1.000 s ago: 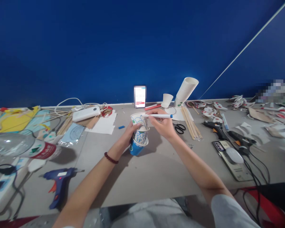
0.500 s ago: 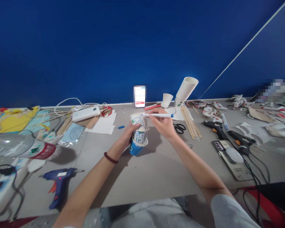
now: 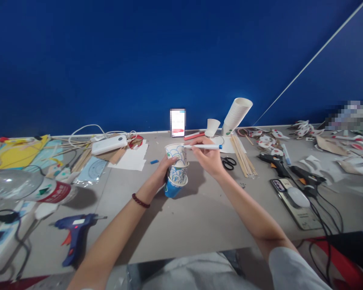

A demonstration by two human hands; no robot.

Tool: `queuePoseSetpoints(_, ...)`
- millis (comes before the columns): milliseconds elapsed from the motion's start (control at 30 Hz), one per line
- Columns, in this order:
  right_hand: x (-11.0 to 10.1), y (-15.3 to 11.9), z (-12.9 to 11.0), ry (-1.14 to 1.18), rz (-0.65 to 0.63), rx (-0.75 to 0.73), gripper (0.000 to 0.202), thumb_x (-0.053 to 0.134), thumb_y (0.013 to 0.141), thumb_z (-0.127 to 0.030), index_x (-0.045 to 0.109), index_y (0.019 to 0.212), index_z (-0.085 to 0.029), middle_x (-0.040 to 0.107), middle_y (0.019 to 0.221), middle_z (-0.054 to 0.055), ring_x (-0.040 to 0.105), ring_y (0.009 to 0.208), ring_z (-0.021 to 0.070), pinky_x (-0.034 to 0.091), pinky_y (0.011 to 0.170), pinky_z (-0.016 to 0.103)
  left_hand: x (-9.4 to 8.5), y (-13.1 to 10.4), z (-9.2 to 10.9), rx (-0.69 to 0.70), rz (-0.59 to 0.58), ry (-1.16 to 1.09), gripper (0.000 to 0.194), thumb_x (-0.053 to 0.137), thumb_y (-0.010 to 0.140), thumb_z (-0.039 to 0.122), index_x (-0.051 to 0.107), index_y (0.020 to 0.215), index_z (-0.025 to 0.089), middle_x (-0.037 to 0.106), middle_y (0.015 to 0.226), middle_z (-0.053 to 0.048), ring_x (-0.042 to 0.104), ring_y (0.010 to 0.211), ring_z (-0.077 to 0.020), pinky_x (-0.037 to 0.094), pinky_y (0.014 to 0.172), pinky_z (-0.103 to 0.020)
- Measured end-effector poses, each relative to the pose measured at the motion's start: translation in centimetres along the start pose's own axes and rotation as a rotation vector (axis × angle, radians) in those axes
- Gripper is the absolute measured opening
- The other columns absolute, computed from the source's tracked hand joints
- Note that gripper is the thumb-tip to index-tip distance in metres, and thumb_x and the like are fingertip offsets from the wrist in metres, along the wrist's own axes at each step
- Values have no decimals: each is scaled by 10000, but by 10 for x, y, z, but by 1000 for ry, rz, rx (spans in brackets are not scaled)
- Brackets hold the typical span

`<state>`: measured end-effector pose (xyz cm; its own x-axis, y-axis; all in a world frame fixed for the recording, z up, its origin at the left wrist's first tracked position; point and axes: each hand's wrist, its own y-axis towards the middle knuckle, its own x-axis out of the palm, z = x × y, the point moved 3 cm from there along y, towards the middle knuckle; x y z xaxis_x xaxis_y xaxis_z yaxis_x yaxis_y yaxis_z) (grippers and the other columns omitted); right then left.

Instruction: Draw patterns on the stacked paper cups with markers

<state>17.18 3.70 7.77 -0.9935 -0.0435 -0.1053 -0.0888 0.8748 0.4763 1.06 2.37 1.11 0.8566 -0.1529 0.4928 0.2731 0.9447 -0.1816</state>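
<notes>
My left hand (image 3: 163, 172) grips a short stack of paper cups (image 3: 177, 171) from the left, its thumb across the upper cup. The cups carry blue wave-like line drawings, and the lowest one is solid blue near its base. In my right hand (image 3: 206, 154) is a white marker (image 3: 204, 147) with a blue end, held like a pen. Its tip is at the upper cup's right side, close to the rim; whether it touches cannot be made out. A small blue cap (image 3: 154, 162) lies on the table to the left of the cups.
Behind stand a lit phone (image 3: 178, 123), a white cup (image 3: 212, 127) and a tall leaning cup stack (image 3: 237, 116). Black scissors (image 3: 229, 162) and wooden sticks (image 3: 243, 156) lie right. A blue glue gun (image 3: 75, 233) and plastic bottle (image 3: 33, 186) are left; black glue guns (image 3: 274, 163) and cables lie far right.
The marker and my right hand have shifted very slightly to the right at the cup's rim. The cups are tipped a touch to the left; my left hand keeps its hold.
</notes>
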Motion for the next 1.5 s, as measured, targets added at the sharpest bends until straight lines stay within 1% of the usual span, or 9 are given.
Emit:
queuePoseSetpoints(300,1,0,0,41,1,16,47,584,794,-167,574,792,-213,649,847,18,716,951,216,576,798,357,-2,0,-1,-16,10,11,436,757,683,433,636,1001,160,736,971,-101,703,888,-281,567,763,-389)
queuePoseSetpoints(567,1,0,-1,29,5,26,50,586,771,-165,574,763,-213,650,824,20,714,953,224,562,775,351,-1,0,1,-10,10,10,488,750,684,428,639,1073,155,737,980,-108,703,877,-282,562,756,-387)
queuePoseSetpoints(767,1,1,1,40,10,30,51,582,766,-167,569,752,-214,655,817,25,716,958,237,560,772,364,3,-1,3,-7,-12,6,585,748,685,441,615,1180,159,736,971,-97,695,863,-259,550,750,-365)
queuePoseSetpoints(867,1,1,3,98,25,44,37,581,786,-192,566,763,-217,654,810,23,723,946,233,561,775,365,4,-1,5,-5,-18,7,584,753,678,447,619,1162,149,736,987,-105,694,854,-250,551,752,-359)
queuePoseSetpoints(933,0,2,4,138,32,66,25,579,811,-229,564,792,-223,672,838,31,721,956,225,564,789,367,3,0,6,-6,-22,4,573,752,682,454,622,1148,147,739,972,-106,696,845,-249,553,752,-359)
queuePoseSetpoints(1100,-2,1,1,177,63,61,110,603,844,-337,566,844,-234,687,924,43,702,1007,215,577,809,367,2,0,7,-43,15,-23,581,738,697,471,605,1170,161,744,948,-102,710,857,-267,559,759,-369)
queuePoseSetpoints(1267,-2,0,2,162,47,46,114,619,855,-337,582,870,-231,697,950,48,696,984,203,569,831,374,2,1,6,-112,63,-68,536,733,678,458,619,1107,157,746,863,-92,720,789,-282,562,764,-412)
queuePoseSetpoints(1400,-1,-1,3,118,27,30,126,612,871,-358,586,889,-236,696,990,51,684,1014,209,565,852,381,1,3,6,-125,62,-89,455,678,655,422,663,997,123,745,837,-107,711,841,-310,548,811,-423)
queuePoseSetpoints(1500,-1,-1,2,82,18,-4,110,611,871,-347,603,894,-240,688,982,44,682,1002,207,565,854,378,2,5,6,-76,61,-45,481,692,662,380,645,1079,145,747,913,-81,700,900,-288,535,840,-394)
